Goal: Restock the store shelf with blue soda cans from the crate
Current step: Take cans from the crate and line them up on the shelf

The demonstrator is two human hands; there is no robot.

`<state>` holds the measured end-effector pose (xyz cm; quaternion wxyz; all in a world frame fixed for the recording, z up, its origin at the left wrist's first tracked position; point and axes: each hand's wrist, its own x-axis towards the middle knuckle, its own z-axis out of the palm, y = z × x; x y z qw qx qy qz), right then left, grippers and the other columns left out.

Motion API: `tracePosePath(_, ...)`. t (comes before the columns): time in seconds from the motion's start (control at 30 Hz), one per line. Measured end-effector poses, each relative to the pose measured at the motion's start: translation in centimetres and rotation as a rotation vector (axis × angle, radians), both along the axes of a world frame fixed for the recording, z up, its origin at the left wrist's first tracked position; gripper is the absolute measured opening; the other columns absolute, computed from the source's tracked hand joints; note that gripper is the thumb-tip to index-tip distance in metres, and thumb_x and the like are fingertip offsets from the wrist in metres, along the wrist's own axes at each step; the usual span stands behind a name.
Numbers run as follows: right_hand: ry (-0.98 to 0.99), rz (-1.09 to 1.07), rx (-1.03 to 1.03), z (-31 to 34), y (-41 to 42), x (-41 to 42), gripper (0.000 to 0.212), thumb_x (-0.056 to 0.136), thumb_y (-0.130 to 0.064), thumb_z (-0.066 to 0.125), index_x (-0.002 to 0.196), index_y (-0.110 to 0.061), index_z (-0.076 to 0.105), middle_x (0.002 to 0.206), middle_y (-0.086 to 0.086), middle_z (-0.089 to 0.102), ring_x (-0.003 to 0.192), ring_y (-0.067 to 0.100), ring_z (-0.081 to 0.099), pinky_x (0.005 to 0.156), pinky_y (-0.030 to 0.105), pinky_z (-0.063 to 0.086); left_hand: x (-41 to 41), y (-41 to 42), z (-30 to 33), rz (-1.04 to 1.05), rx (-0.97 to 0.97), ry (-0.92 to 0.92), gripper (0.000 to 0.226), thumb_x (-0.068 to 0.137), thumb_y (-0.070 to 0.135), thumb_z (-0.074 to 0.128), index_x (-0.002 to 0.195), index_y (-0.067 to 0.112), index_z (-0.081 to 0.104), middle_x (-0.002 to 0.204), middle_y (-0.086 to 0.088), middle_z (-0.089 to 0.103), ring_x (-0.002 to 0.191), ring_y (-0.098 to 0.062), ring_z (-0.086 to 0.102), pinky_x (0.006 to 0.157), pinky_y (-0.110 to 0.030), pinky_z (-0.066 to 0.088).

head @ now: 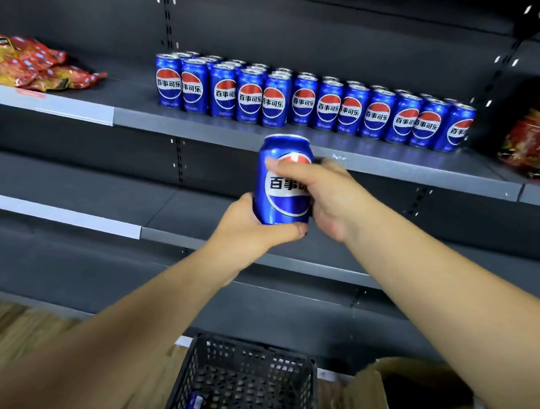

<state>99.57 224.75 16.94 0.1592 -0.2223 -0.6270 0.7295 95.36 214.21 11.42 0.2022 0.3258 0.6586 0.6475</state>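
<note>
blue can (281, 186) upright, logo forward

1. The can (283, 179) is shiny blue with a red, white and blue circle (black letters on the white).
2. The crate (243, 384) is black.
3. The snack bags (32, 63) are red and yellow.
</note>
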Motion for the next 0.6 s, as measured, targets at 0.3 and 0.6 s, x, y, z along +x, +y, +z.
tracePosePath(0.3,-0.041,0.217,0.228,-1.8,1.0,-1.4,0.055,0.056,-0.008,0.083,0.107,-0.005,0.062,0.095,0.01,0.071,0.086,0.019,0.066,0.084,0.036,0.052,-4.6,0.3,-0.1,-0.154,0.06,-0.047,0.047,0.055,0.014,0.076,0.1,0.015,0.063,0.091,-0.003,0.073,0.087,-0.015,0.069,0.083,-0.029,0.056)
tracePosePath(0.6,-0.005,-0.011,0.302,-1.6,1.7,-5.3,0.038,0.066,0.002,0.079,0.097,-0.011,0.062,0.087,0.004,0.071,0.075,0.012,0.068,0.067,0.022,0.057,-10.2,1.8,-0.8,-0.251,0.041,0.012,0.064,0.056,0.025,0.082,0.114,0.028,0.053,0.11,0.007,0.068,0.103,-0.007,0.064,0.087,-0.024,0.052)
